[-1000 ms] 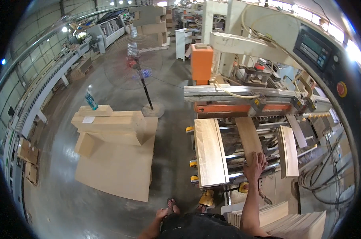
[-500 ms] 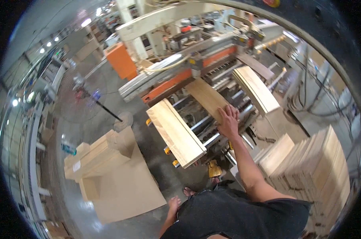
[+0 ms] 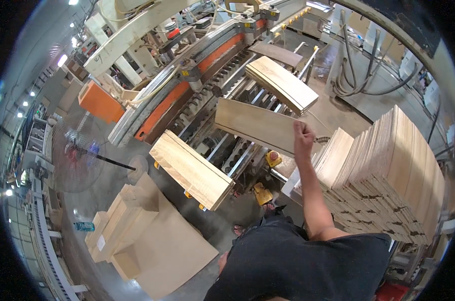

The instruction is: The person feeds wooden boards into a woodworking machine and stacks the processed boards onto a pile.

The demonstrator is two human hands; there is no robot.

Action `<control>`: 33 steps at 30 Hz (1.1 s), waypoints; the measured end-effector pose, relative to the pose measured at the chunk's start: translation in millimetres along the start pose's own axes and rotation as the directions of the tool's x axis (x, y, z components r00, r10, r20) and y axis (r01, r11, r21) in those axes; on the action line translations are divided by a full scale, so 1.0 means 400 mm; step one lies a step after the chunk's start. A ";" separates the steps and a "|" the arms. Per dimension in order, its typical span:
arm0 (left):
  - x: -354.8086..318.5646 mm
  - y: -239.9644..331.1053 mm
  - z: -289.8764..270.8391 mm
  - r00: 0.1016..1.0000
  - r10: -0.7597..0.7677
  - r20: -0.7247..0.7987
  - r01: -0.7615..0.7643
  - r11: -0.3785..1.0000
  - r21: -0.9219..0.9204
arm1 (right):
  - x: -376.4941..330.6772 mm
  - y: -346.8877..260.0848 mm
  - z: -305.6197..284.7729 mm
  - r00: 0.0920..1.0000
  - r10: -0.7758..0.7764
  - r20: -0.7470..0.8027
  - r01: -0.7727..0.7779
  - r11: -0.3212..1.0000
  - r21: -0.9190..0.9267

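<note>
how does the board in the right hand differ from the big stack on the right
The held board is a single piece; the tall stack is many boards packed together. The right hand grips the held board by one end; no hand touches the tall stack. The held board looks duller; the tall stack's lit side looks paler. Both look wooden.

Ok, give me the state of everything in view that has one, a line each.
Right hand: closed on the wooden board's near end
Left hand: mostly hidden, grip unclear
Wooden board: held at one end
Left board stack: lying flat
Right board stack: lying flat
Tall board stack: packed tightly
Fan: standing
</note>
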State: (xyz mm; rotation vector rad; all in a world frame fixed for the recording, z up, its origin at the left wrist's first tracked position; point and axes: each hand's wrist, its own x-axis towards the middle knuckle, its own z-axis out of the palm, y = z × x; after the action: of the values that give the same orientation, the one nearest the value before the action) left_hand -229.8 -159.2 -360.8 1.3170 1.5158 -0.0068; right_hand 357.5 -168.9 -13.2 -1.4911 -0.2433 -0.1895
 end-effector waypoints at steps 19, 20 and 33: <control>0.025 0.364 0.008 0.979 -0.162 0.122 0.190 0.944 -0.271 | 0.341 0.203 -0.100 0.945 0.291 -0.150 -0.224 0.909 0.352; 0.028 0.354 0.007 0.980 -0.127 0.153 0.150 0.977 -0.148 | 0.354 0.217 -0.064 0.928 0.333 -0.168 -0.250 0.890 0.380; 0.080 0.104 -0.025 0.976 -0.011 0.219 -0.019 0.991 0.134 | 0.287 0.113 0.037 0.816 0.553 0.168 -0.532 0.603 0.595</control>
State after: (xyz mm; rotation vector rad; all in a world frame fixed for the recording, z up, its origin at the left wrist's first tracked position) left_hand -201.1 -114.8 -353.9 1.3781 1.3431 -0.2497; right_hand 479.6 -148.3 -24.2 -0.8292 0.1867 0.3465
